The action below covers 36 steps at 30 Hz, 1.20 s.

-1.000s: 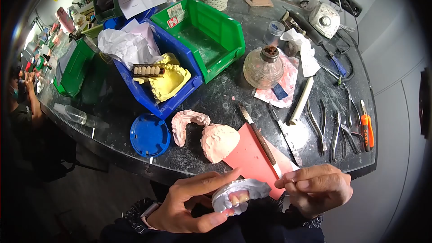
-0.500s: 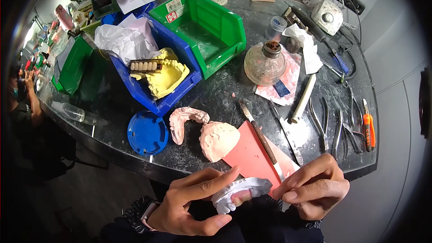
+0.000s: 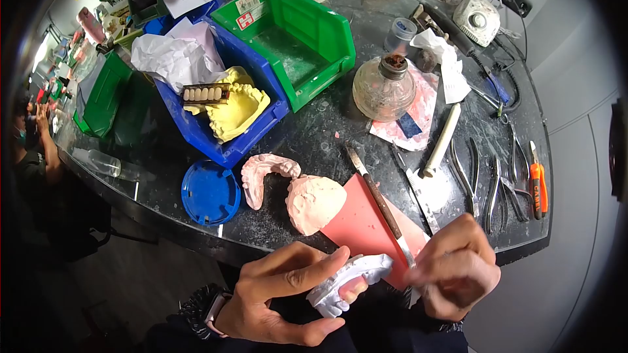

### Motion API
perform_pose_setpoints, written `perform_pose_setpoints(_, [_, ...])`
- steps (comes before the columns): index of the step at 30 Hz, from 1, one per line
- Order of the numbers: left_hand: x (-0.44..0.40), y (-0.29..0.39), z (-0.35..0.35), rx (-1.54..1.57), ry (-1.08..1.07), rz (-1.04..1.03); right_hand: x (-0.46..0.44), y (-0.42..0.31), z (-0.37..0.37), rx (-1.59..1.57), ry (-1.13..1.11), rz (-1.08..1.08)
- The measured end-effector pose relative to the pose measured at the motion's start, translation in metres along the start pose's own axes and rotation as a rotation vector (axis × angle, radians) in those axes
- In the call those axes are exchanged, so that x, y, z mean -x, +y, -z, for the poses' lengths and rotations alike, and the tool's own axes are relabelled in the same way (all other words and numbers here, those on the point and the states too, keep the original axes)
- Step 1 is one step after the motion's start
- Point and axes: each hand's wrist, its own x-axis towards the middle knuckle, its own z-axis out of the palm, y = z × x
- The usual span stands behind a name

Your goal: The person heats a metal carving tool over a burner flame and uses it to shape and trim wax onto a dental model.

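Observation:
My left hand [image 3: 281,297] grips a white plaster dental cast [image 3: 356,282] between thumb and fingers, tilted above the bench's front edge. Pink wax with a few teeth [image 3: 353,289] sits on the cast. Just right of it, my right hand [image 3: 458,274] is blurred, its fingers curled into a pinch; whatever they hold is too small or hidden. Close to those fingers lies the blade end of a wooden-handled wax knife [image 3: 379,202], resting on a pink wax sheet [image 3: 353,216]. A rounded pinkish plaster cast [image 3: 315,204] and a horseshoe-shaped one [image 3: 256,183] lie beyond my left hand.
A blue bin [image 3: 261,117] holds a yellow cast [image 3: 239,114], a row of teeth [image 3: 206,94] and crumpled paper. Behind it stands a green bin [image 3: 320,85]. Toward the right are a glass burner [image 3: 383,91], a metal knife [image 3: 418,189], and several pliers [image 3: 494,189]. A blue lid [image 3: 210,193] lies left.
My left hand has turned the cast slightly, showing more of the pink wax and teeth. My right hand has shifted a little and is now blurred. The whole view has moved slightly.

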Motion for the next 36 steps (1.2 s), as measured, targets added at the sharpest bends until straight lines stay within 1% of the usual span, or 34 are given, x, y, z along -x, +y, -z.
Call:
perform_pose_setpoints(1, [0.0,-0.001,-0.001,-0.013,0.009,-0.015,0.001,0.004,-0.002,0.032,0.055,-0.052])
perform_pose_setpoints(3, [-0.001,0.002,0.0,0.002,0.021,-0.004,0.0,0.009,-0.005,0.2,0.092,-0.182])
perform_pose_setpoints(5, [-0.002,0.003,0.0,0.019,0.046,0.013,-0.001,0.021,-0.011,0.254,-0.005,-0.148])
perform_pose_setpoints(6, [0.0,0.003,0.0,0.029,0.066,0.024,0.001,0.022,-0.017,0.246,-0.039,-0.208])
perform_pose_setpoints(7, [0.0,0.002,0.0,0.043,0.083,0.035,0.002,0.029,-0.02,0.297,-0.082,-0.104])
perform_pose_setpoints(10, [0.0,0.002,-0.003,-0.025,0.151,0.008,0.009,0.035,-0.037,0.411,-0.114,-0.051])
perform_pose_setpoints(13, [-0.001,0.004,-0.004,-0.11,0.218,-0.051,0.008,0.035,-0.034,0.431,-0.14,-0.013])
perform_pose_setpoints(14, [-0.003,0.004,-0.005,-0.132,0.236,-0.072,0.006,0.03,-0.029,0.4,-0.128,-0.065])
perform_pose_setpoints(15, [-0.003,0.005,-0.005,-0.154,0.255,-0.093,0.004,0.03,-0.025,0.444,-0.047,-0.05])
perform_pose_setpoints(17, [-0.002,0.008,-0.005,-0.173,0.27,-0.07,0.002,0.024,-0.015,0.627,0.124,-0.172])
perform_pose_setpoints(19, [-0.002,0.008,-0.005,-0.171,0.28,-0.076,0.001,0.026,-0.004,0.81,0.182,-0.237])
perform_pose_setpoints(20, [-0.001,0.008,-0.005,-0.163,0.291,-0.079,0.002,0.027,-0.001,0.811,0.184,-0.305])
perform_pose_setpoints(23, [0.0,0.007,-0.006,-0.149,0.317,-0.086,0.006,0.035,0.0,0.772,0.143,-0.33])
perform_pose_setpoints(28, [0.0,0.007,-0.007,-0.154,0.37,-0.096,0.01,0.041,-0.006,0.711,0.17,-0.297])
perform_pose_setpoints(30, [0.001,0.009,-0.008,-0.163,0.364,-0.067,0.008,0.04,-0.008,0.692,0.177,-0.266])
perform_pose_setpoints(33, [0.002,0.008,-0.008,-0.219,0.374,-0.083,0.005,0.03,-0.011,0.615,0.1,-0.197])
perform_pose_setpoints(36, [0.002,0.006,-0.008,-0.283,0.393,-0.122,0.004,0.03,-0.014,0.609,0.077,-0.187])
